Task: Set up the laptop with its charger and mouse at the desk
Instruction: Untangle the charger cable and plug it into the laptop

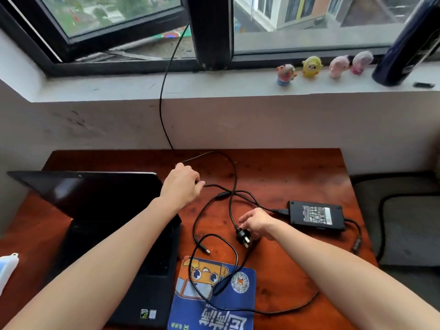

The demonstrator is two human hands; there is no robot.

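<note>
Laptop [107,196] stands open at lower left of the wooden desk [297,172]; charger brick [316,214] lies centre right, its cable [222,195] looped between. Left hand [181,184] pinches the cable beside the screen; right hand [258,222] curls its fingers onto the wall plug [243,237] above the blue mouse pad [214,303].

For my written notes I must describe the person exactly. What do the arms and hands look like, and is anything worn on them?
The left hand and right hand wear no gloves, and no ring, watch or bracelet shows. The left forearm and right forearm are uncovered down to the picture's lower edge, so no sleeve is visible.
</note>
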